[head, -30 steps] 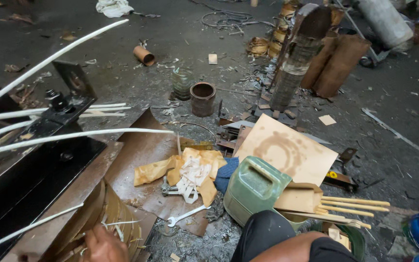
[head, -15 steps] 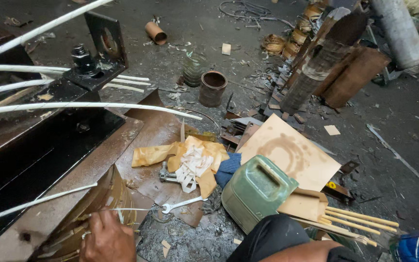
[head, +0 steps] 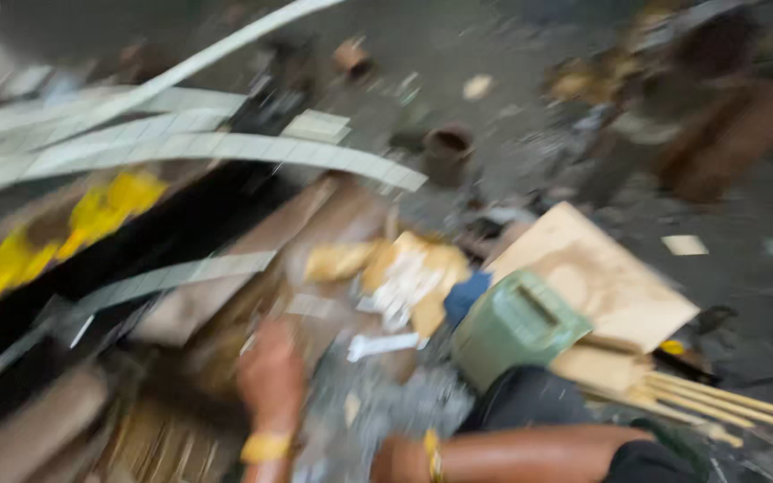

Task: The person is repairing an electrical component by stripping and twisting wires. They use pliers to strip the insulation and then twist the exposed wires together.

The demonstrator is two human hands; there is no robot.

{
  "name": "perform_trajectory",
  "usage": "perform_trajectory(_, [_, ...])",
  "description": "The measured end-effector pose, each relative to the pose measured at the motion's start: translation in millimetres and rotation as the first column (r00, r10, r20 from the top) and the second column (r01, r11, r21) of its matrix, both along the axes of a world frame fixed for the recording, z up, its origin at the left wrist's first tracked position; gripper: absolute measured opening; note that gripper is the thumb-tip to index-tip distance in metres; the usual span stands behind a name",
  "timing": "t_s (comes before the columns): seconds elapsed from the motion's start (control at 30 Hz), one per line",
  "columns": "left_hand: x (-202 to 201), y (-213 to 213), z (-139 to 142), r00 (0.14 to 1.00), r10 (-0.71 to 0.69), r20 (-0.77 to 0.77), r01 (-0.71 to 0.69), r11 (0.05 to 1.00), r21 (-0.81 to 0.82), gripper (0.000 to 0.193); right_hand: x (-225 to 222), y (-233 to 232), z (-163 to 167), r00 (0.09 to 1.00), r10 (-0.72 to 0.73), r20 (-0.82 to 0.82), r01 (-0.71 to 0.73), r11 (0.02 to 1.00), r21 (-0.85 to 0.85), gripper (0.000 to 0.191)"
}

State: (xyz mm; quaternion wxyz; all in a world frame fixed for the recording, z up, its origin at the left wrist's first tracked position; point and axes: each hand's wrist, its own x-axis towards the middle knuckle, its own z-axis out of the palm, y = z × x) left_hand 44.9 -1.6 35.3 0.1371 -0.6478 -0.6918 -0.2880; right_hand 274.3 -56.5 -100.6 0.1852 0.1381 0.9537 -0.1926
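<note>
Left hand (head: 270, 376) reaching over floor clutter; finger state cannot be told through blur.
Wrench (head: 385, 344), just right of it: rigid, heavy, possibly slick; grasp mid-shank.

floor (head: 744, 295) dark, littered | green jerrycan (head: 516, 326) | cardboard sheet (head: 597, 277) | spanner (head: 385, 344)

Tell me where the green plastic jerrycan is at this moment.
In the head view, the green jerrycan lies right of centre on the cluttered floor, against the plywood sheet and just right of the wrench.
</note>
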Motion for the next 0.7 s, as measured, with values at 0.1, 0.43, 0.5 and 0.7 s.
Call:
perform_trajectory(0.1, [25.5,-61.3,-15.2,0.914,-0.066,0.401,0.052,0.998,0.045,0.026,-9.1,-6.0,-13.0,0.985,0.164,-0.057,-0.158,0.983,0.094,0.021])
perform_trajectory(0.43, [-59.9,-283.8,-46.1,0.974,-0.183,0.131,0.224,0.748,-0.625,0.004,-53.2,-28.6,-46.9,0.97,0.185,0.157,-0.215,0.955,0.203,0.012])
perform_trajectory(0.5, [-95.0,-307.0,-20.7,0.974,-0.215,0.068,0.222,0.862,-0.456,0.008,-65.2,-31.1,-56.7,0.805,0.298,-0.514,-0.272,0.954,0.127,0.012])
perform_trajectory(0.7, [-138.1,-323.3,49.0,1.0,0.006,-0.01,-0.011,0.801,-0.599,0.024,-122.0,-52.2,-80.6,0.99,0.138,0.036,-0.142,0.946,0.292,0.02])
